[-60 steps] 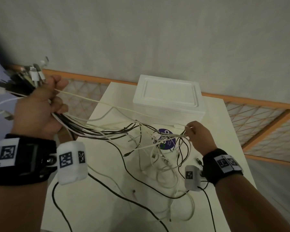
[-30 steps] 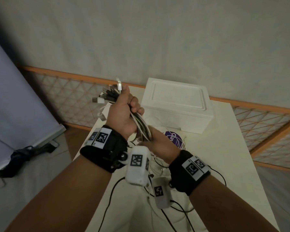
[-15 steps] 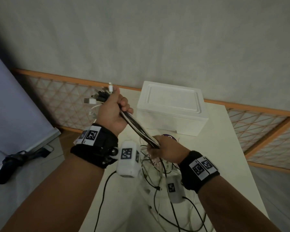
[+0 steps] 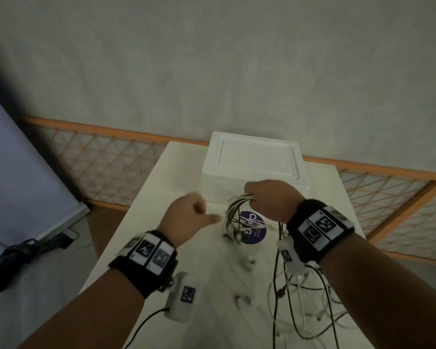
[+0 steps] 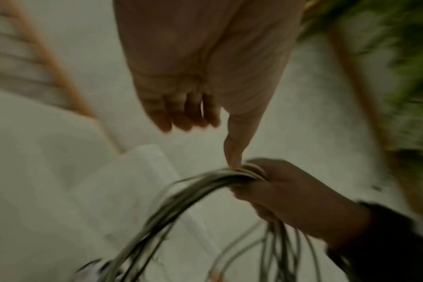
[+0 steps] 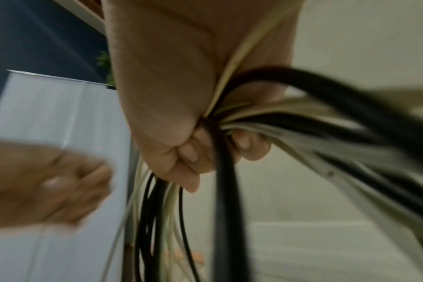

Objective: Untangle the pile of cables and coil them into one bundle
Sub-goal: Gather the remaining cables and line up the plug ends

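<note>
**A:** Starting at the left, what is your left hand doing?

**Me:** My left hand holds nothing. Its fingers are loosely curled, the thumb sticks out toward three o'clock, and the thumb tip sits just beside the cable bundle. The left wrist view is too blurred to tell whether it actually touches.

**A:** And the bundle itself?

**Me:** It lies at about three o'clock from my left hand, over the white table. My right hand is clamped around it in a fist; the right wrist view shows black and white strands squeezed between fingers and palm. From the fist one arc bends over toward nine o'clock and droops to the table, while the other strands hang toward six o'clock into the loose cables sprawled near my right forearm.

**A:** So which hand takes the next move?

**Me:** I judge the left. It is free and nearest the drooping arc, whose long axis runs roughly twelve to six there. Those hanging tails look uncoiled, so much remains.

**A:** Any writing?

**Me:** A round purple label lies on the table under the arc, at six o'clock from my right fist. It has white letters, maybe a "C" and a "G", but cables cross it and I can't read a word. The white foam box at twelve o'clock is blank, and my wristbands carry square black-and-white markers, not text.
</note>
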{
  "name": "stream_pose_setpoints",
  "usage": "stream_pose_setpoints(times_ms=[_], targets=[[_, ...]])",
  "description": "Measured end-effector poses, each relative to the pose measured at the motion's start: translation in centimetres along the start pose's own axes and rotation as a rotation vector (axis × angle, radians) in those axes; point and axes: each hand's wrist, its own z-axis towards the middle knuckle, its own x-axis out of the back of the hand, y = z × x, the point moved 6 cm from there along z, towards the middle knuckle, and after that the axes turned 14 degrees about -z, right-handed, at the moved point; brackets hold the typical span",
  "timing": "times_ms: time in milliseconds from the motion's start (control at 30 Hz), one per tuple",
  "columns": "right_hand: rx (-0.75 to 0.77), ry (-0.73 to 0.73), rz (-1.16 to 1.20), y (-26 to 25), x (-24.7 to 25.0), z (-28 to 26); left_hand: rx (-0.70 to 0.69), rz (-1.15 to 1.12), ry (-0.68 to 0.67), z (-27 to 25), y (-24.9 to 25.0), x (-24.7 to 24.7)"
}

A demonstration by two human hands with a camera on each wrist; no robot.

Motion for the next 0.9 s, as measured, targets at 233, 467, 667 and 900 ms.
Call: stream_pose_setpoints(times_ms=[233, 467, 667, 900], targets=[[0.130, 0.063, -0.273, -2.7, 4.7, 0.0, -0.398, 0.155, -0.232, 2.4, 9.6, -5.4], [-0.019, 0.107, -0.019, -0.9, 3.7, -1.9, -0.305, 0.236, -0.371, 2.6, 9.4, -7.2], [-0.192, 0.207, 0.335, 0.5, 1.1, -2.5, -0.262, 0.652, -0.427, 2.5, 11.2, -7.4], [-0.463, 0.091, 0.561, 2.3, -5.3, -3.7, -0.426, 0.814, -0.225, 4.1, 13.2, -2.9]])
